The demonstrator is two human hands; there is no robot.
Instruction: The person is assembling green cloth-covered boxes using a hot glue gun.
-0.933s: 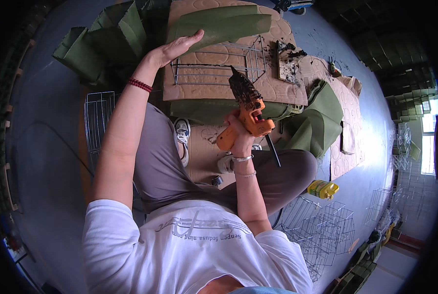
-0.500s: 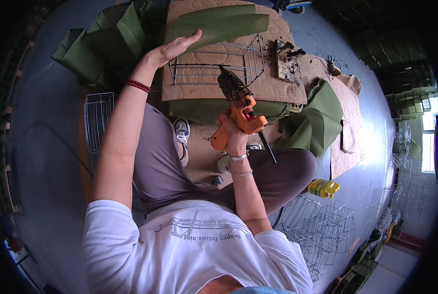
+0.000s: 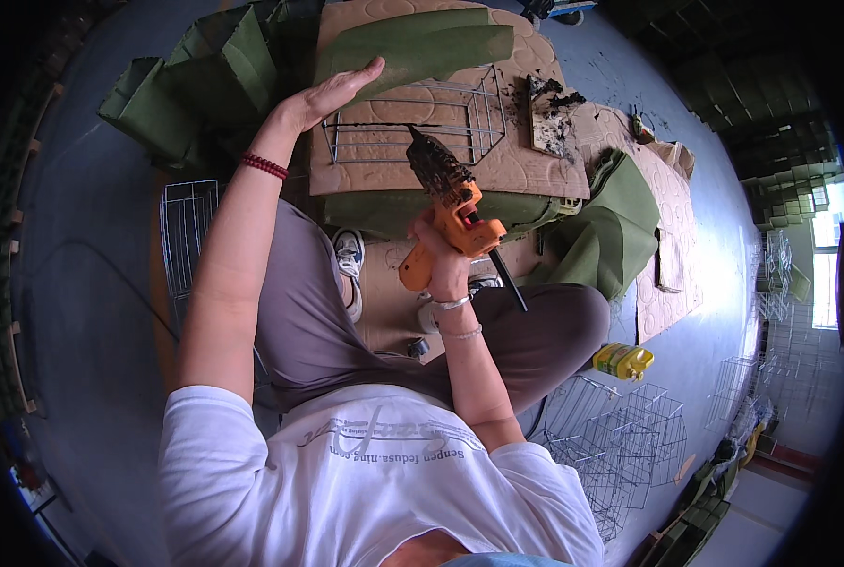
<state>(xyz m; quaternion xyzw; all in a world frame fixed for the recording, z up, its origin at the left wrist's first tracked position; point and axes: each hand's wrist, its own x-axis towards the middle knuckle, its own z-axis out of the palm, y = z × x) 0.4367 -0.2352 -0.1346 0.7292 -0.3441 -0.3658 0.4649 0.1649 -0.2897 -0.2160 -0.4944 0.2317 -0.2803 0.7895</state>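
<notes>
In my right hand (image 3: pixel 441 257) is an orange glue gun (image 3: pixel 467 225), my fingers wrapped round its handle. Its nozzle end is caked with black residue and points up and left, over the near side of a wire frame (image 3: pixel 420 102). A dark glue stick (image 3: pixel 509 282) pokes out of the gun's back. My left hand (image 3: pixel 332 93) reaches forward with fingers stretched out, against the near-left edge of a green fabric sheet (image 3: pixel 422 45). That sheet curves up above the far part of the frame. Some of the left fingers are hard to make out. A dark line runs along one wire.
Cardboard (image 3: pixel 535 180) lies under the frame. A residue-covered board (image 3: pixel 549 118) sits to its right, beside draped green fabric (image 3: pixel 611 236). Green fabric boxes (image 3: pixel 186 90) stand at far left. A yellow bottle (image 3: pixel 622 361) and wire frames (image 3: pixel 620 444) are at right.
The glue gun and my right hand have shifted slightly left. My left hand stays at the green fabric, almost unmoved.
</notes>
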